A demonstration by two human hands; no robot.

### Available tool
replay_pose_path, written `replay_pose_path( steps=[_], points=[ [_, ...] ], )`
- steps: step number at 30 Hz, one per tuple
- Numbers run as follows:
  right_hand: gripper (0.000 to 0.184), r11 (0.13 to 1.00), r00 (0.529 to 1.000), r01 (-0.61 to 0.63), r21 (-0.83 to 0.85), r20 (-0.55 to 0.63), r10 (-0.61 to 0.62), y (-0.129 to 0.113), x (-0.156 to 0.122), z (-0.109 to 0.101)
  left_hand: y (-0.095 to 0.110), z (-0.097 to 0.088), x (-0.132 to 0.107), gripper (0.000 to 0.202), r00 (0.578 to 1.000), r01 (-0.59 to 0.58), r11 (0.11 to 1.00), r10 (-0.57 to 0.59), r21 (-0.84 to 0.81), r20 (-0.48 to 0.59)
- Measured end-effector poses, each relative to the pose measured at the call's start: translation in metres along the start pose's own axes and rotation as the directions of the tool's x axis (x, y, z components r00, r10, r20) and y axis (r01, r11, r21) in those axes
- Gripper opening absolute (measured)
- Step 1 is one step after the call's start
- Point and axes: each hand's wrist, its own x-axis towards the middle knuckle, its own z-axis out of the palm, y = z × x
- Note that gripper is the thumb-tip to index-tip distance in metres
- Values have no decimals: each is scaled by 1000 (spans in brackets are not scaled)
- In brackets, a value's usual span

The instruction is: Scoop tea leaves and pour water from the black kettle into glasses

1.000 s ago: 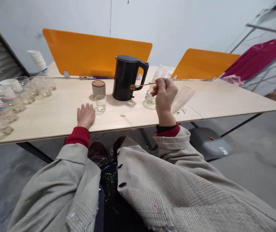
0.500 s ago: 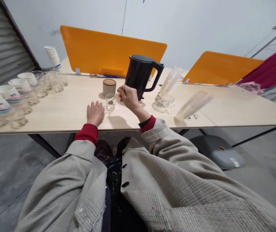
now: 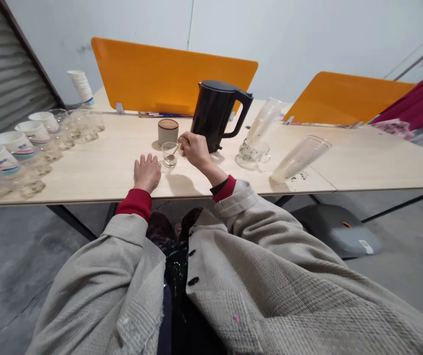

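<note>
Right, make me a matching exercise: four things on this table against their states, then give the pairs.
Things:
1. Left hand
2. Right hand
3. Black kettle
4. Tall clear cup

States:
A. Lying on its side
B. Pinching a thin gold spoon that dips into a small glass
C. Resting on the pale wooden tabletop, fingers spread
D. Standing upright beside a lidded canister

Pairs: 1-C; 2-B; 3-D; 4-A
</note>
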Motion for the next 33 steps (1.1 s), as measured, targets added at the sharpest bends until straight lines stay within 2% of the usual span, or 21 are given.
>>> replay_pose_path(
  steps=[6, 9, 13, 15, 17, 20, 23, 26, 29, 33],
  points=[
    [25, 998, 999, -26, 59, -34, 28, 2, 3, 1, 0, 0, 0, 65, 1000, 2, 1000, -2, 6, 0],
    [29, 987, 992, 30, 159, -127, -10, 6, 3, -10, -1, 1, -1, 65, 1000, -3, 1000, 3, 2, -4],
    [37, 961, 940, 170, 219, -329, -92, 20, -7, -51, -2, 3, 1, 65, 1000, -1, 1000, 1, -4, -14],
    [38, 963, 886, 207, 172, -451, -110, 32, -15, -80, -3, 5, 2, 65, 1000, 3, 1000, -3, -4, -11],
    [40, 978, 824, 194, 77, -554, -120, 48, -22, -110, -4, 5, 3, 65, 1000, -4, 1000, 4, -5, -12],
    [41, 994, 761, 56, -98, -640, -106, 76, -30, -149, -4, 6, 4, 66, 1000, -12, 1000, 12, -7, -24],
    [40, 958, 747, -141, -250, -662, -63, 102, -33, -171, -5, 5, 5, 67, 999, -15, 1000, 15, -9, -31],
    [41, 883, 772, -299, -362, -636, 1, 121, -31, -176, -5, 3, 5, 68, 999, -20, 1000, 20, -7, -32],
    [38, 794, 788, -422, -438, -609, 83, 132, -28, -170, -5, 1, 5, 68, 999, -31, 1000, 31, 2, -25],
    [36, 706, 799, -524, -477, -561, 215, 137, -23, -163, -6, 1, 7, 67, 999, -33, 999, 33, 0, -27]
  ],
)
